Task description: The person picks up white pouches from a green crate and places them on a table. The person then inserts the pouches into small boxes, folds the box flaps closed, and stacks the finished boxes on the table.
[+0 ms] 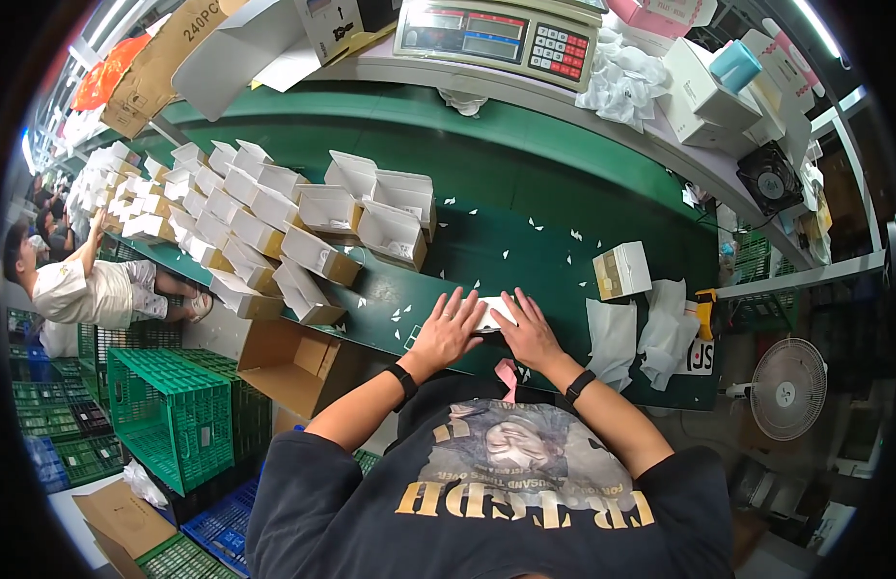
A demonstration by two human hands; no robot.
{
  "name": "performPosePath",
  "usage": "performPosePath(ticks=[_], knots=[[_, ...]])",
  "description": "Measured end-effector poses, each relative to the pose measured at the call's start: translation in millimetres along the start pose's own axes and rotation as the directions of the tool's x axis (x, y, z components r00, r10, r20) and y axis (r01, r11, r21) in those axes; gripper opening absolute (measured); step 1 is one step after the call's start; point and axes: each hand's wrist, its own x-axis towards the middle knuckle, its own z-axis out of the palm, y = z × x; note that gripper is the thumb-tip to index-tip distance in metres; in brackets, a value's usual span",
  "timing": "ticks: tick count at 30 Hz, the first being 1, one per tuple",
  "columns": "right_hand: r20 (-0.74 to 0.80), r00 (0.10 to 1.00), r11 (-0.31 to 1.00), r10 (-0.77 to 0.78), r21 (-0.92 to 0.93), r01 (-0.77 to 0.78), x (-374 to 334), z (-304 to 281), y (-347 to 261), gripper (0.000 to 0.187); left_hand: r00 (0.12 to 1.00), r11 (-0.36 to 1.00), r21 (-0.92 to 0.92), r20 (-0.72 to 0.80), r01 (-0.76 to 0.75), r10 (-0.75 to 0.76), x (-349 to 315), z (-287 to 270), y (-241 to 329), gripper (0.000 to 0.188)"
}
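My left hand (448, 333) and my right hand (528, 333) lie side by side near the front edge of the green work surface (554, 280). Their fingers are stretched out and apart. Between them is a flat white piece (490, 315), touched by both hands at its sides; what it is I cannot make out. A pink strip (507, 378) hangs at the table edge below my right hand. To the right stands a small white and brown carton (621, 271), with white pouches (612, 338) in front of it.
Several open small cartons (332, 210) crowd the left side. White paper scraps (536, 225) dot the surface. A scale (496, 37) stands on the shelf behind. A yellow tool (705, 314) lies far right, near a fan (787, 389). Green crates (173, 410) and another person (100, 289) are left.
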Motion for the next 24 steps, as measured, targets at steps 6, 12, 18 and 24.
performPosePath(ticks=[6, 12, 18, 24], knots=[[0.028, 0.998, 0.992, -0.052, -0.118, 0.055, -4.2, 15.6, 1.3, 0.054, 0.997, 0.996, 0.091, 0.076, 0.002, -0.009, 1.1, 8.7, 1.6, 0.063], [-0.033, 0.999, 0.986, -0.038, -0.164, 0.032, -6.3, 28.2, -6.3, 0.059, 1.0, 0.991, 0.132, 0.007, 0.003, -0.004, -2.3, 12.5, 7.2, 0.065], [-0.006, 0.887, 0.849, 0.463, 0.289, -0.441, -22.6, 14.0, -6.0, 0.048, 0.929, 0.962, -0.063, 0.283, 0.264, -0.236, 17.0, -18.8, 43.0, 0.09], [0.665, 0.587, 0.036, 0.462, 0.647, -0.762, -17.9, 33.3, 11.3, 0.052, 0.932, 0.941, -0.176, 0.278, 0.288, -0.233, 17.8, 4.7, 53.6, 0.105]])
